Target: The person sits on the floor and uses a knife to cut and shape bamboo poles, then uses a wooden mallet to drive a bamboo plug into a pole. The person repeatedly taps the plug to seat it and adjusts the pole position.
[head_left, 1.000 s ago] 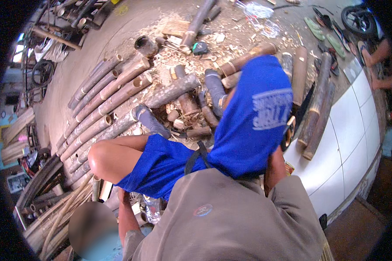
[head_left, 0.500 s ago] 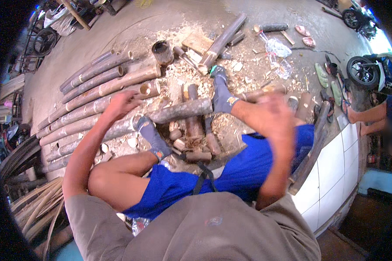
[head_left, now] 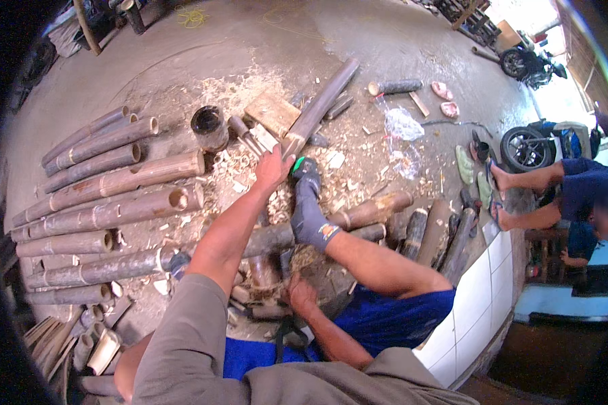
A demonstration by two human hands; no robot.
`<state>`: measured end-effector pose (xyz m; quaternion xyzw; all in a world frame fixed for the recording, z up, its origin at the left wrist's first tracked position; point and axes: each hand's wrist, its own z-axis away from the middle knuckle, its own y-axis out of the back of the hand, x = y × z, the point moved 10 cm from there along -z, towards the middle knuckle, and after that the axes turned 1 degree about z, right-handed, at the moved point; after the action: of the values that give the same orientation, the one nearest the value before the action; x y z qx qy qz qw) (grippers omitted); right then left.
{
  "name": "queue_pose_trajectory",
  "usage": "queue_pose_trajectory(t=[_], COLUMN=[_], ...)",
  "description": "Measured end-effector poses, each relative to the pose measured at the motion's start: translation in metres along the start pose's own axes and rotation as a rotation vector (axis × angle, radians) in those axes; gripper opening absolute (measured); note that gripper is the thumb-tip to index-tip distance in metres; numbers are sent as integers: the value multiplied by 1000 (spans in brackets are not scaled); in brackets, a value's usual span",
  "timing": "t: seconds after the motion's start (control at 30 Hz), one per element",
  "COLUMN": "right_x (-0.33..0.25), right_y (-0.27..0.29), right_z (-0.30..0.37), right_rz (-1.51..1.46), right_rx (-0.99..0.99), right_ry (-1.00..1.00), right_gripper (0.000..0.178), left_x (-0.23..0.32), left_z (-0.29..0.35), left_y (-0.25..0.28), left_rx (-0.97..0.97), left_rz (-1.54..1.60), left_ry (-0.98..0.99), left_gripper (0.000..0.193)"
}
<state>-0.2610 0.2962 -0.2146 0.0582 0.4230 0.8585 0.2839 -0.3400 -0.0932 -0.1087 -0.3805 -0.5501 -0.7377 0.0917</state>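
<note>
My left hand reaches forward past my raised foot. Its thumb and fingers are apart at the near end of a thick brown bamboo pole, beside pale split pieces. Low between my legs, my right hand is closed around the handle of a short tool, whose dark upper part points away from me. A long bamboo pole lies crosswise under my grey-socked foot. Beneath it is a short upright-looking bamboo piece, partly hidden by my left arm.
Several bamboo poles lie side by side on the left. A dark round container and a wooden block stand ahead among shavings. To the right are a plastic bag, sandals, a motorbike wheel and another person's legs.
My left hand has swung right and forward from above the left-hand poles to the far pole's end. My right hand has dropped from above my right knee to the tool. The view has shifted.
</note>
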Motion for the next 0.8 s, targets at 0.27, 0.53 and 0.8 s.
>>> queue_pose_trajectory(t=[0.27,0.53,0.8], right_x=[-5,-5,-15], right_y=[26,43,125], right_z=[7,7,66], right_rz=[-188,-293,-374], right_rx=[-54,-84,31], right_ry=[-16,-56,80], right_gripper=[70,73,57], left_x=[31,51,65], left_z=[-30,40,146], left_y=[-4,-2,90], left_rx=[-199,-510,-275], left_rz=[-307,936,902], left_ry=[13,278,47], left_gripper=[69,50,89])
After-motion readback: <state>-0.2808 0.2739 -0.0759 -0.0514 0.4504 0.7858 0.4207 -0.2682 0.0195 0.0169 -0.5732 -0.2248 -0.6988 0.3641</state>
